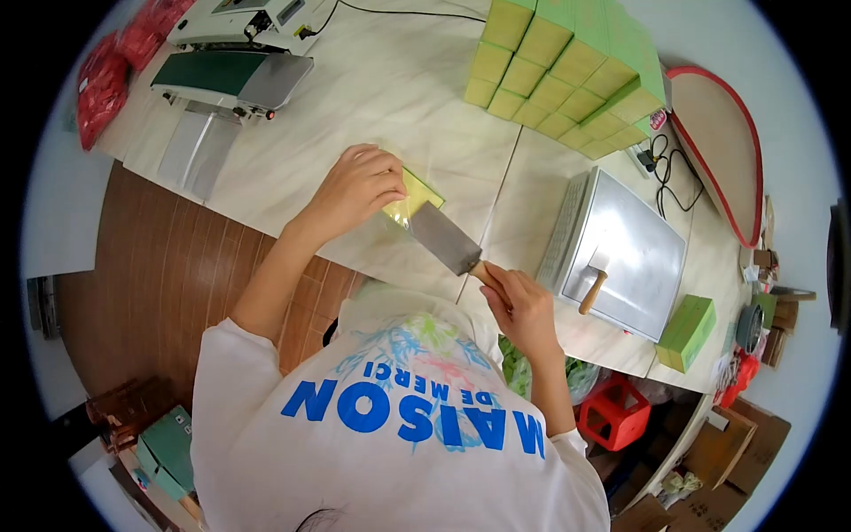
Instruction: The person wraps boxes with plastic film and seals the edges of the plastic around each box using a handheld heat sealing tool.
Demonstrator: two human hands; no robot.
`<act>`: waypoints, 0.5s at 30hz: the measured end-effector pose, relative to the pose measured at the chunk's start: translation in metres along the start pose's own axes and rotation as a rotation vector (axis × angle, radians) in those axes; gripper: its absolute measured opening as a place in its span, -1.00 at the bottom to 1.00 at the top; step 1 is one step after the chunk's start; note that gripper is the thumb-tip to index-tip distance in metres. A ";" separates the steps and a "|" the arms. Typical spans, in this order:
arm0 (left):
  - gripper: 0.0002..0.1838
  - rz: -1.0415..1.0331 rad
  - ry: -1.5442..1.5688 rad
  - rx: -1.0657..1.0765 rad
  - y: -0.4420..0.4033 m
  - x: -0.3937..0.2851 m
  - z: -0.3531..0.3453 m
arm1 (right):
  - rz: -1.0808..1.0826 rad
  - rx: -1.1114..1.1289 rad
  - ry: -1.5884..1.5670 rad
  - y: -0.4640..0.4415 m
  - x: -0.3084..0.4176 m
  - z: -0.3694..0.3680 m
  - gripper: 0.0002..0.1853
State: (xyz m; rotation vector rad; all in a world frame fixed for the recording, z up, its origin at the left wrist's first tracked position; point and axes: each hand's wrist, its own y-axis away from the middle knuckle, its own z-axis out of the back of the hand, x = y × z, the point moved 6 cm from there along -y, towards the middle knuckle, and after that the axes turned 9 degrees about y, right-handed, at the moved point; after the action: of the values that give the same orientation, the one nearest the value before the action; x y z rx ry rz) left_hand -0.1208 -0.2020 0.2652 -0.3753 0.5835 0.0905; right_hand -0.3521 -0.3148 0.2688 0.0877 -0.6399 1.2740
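My left hand [362, 188] is closed over the near-left side of a small yellow-green box [420, 191], which has clear film around it and lies on the pale table. In my right hand [519, 306] is the wooden handle of a wide metal blade [446, 238]. The blade points up and left, and its flat end rests at the lower right edge of the box. The fingertips of my left hand are partly hidden against the box and film.
Stacked green boxes [567, 75] stand at the back right. A metal-topped appliance [634, 253] holds a second wooden-handled scraper [593, 290], with a green box [686, 332] beside it. A sealing machine [232, 75] sits back left. Below the table is a red stool [613, 412].
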 end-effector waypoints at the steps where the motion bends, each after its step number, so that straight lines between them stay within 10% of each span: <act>1: -0.88 0.008 0.000 -0.002 0.000 0.002 -0.001 | 0.004 0.006 -0.003 0.003 -0.001 0.003 -0.70; 15: -0.89 -0.034 -0.124 -0.038 -0.011 0.004 -0.006 | -0.046 0.052 -0.139 -0.011 0.010 -0.010 -0.75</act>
State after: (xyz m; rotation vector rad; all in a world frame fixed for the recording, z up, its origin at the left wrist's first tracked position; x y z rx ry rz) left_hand -0.1186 -0.2146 0.2615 -0.4131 0.4531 0.0912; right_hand -0.3364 -0.3051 0.2683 0.2340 -0.7205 1.2475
